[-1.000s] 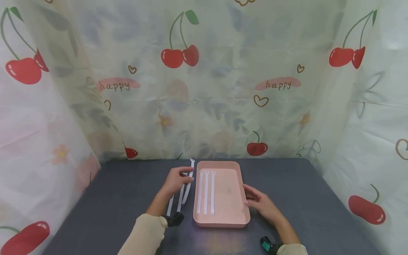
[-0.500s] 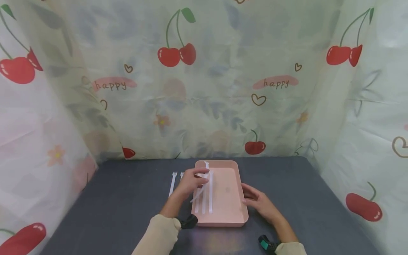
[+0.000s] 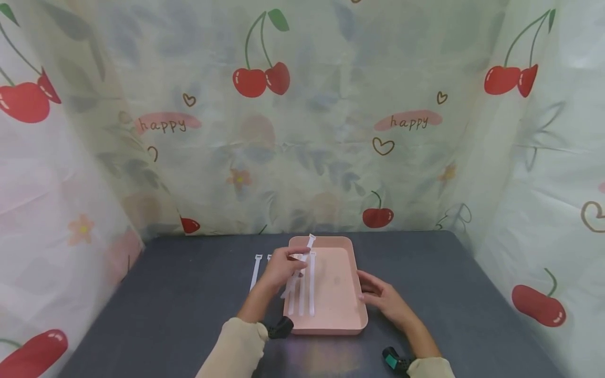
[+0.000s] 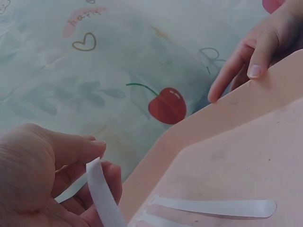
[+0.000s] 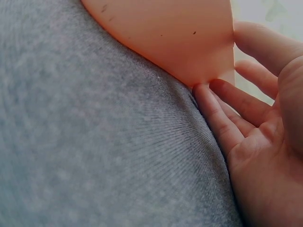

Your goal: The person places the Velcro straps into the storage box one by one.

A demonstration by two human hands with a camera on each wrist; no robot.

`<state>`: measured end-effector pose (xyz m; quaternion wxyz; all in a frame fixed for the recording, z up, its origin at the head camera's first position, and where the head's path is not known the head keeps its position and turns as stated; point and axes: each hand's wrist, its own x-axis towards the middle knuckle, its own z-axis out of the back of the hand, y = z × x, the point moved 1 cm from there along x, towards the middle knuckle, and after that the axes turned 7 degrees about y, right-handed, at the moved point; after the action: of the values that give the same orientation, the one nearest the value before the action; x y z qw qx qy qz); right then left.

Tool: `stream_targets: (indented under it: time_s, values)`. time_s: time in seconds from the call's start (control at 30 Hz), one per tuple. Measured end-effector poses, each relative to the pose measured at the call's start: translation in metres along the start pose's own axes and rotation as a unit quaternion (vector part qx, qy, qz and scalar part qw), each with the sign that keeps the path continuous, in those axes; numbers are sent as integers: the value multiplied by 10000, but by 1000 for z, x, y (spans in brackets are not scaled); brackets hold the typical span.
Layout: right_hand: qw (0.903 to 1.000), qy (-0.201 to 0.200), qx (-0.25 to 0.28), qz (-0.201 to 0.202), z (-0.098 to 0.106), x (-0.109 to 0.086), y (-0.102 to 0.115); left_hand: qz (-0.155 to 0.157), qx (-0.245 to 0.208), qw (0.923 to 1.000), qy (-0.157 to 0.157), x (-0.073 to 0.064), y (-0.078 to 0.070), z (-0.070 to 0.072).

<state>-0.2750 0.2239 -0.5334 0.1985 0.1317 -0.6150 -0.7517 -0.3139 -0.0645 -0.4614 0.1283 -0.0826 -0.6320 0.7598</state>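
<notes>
My left hand [image 3: 280, 266] pinches a white hook-and-loop cable tie [image 4: 100, 189] between thumb and fingers, over the left part of a pink tray [image 3: 337, 294]. The tie slants, its slotted head up toward the tray's far edge. Inside the tray, three more white cable ties [image 3: 312, 289] lie side by side lengthwise, partly covered by this hand. My right hand [image 3: 385, 299] touches the tray's right side wall with fairly straight fingers; in the right wrist view its fingertips [image 5: 203, 92] meet the tray's outer wall near the tabletop.
Left of the tray, another white cable tie [image 3: 256, 270] lies on the dark grey table [image 3: 189, 304], with the head of one more [image 3: 269, 257] showing beside my left hand. A cherry-print curtain [image 3: 302, 173] encloses the back and sides.
My left hand has moved right, carrying a cable tie from beside the tray to over its left part. In the last half second the tie has shifted slightly. The right hand stays at the tray's side.
</notes>
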Motion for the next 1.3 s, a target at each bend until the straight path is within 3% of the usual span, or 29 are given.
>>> stream_targets:
  time_s: [0.2,0.43,0.6,0.97,1.3]
  values:
    - [10000,-7,20,-24,0,-1,1,-15,-156,9999,-27,0,-6,4]
    - [9999,-45,-110,-24,2,0,-1,-67,-93,9993,-358,-2,-8,13]
    - [9999,-91,-136,-28,3,0,-1,-193,-379,9983,-392,-5,-12,15]
    - [9998,-7,-189,72,1,-1,0,-142,-1288,9913,249,-2,-17,-6]
    - [9998,-45,-217,29,2,0,-2,-295,-1446,9877,518,4,-8,-31]
